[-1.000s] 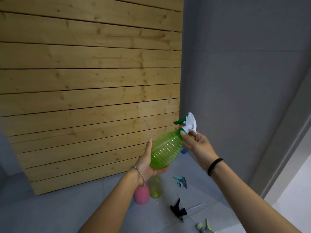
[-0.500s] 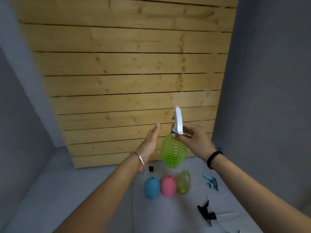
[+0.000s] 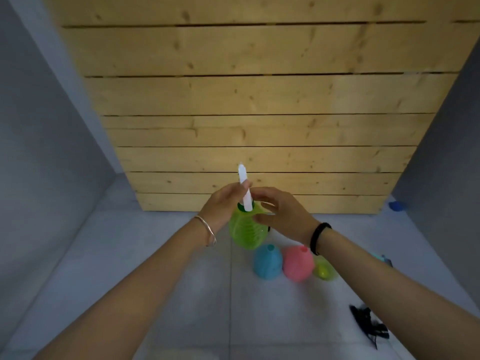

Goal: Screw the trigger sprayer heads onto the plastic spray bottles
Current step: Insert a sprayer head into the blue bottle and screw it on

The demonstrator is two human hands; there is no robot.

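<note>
A ribbed green spray bottle [image 3: 245, 231] stands upright at the centre, a white trigger sprayer head [image 3: 244, 187] on its neck. My left hand [image 3: 223, 201] pinches the sprayer head from the left. My right hand [image 3: 281, 214] is just right of the bottle, fingers spread, fingertips at the bottle's shoulder. I cannot tell whether the bottle rests on the floor or hangs just above it. A blue bottle [image 3: 267, 261], a pink bottle [image 3: 297, 263] and a yellow-green bottle [image 3: 324, 268] stand in a row on the floor, without heads.
A black sprayer head [image 3: 368, 323] lies on the grey floor at the right, and a teal one [image 3: 384, 259] peeks out behind my right forearm. A wooden slat panel [image 3: 259, 100] leans against the back wall. A small blue object [image 3: 396, 206] sits in the right corner.
The view has tilted down towards the floor. The green bottle came down with it. My left hand took the sprayer head, and my right hand let go of it and spread its fingers.
</note>
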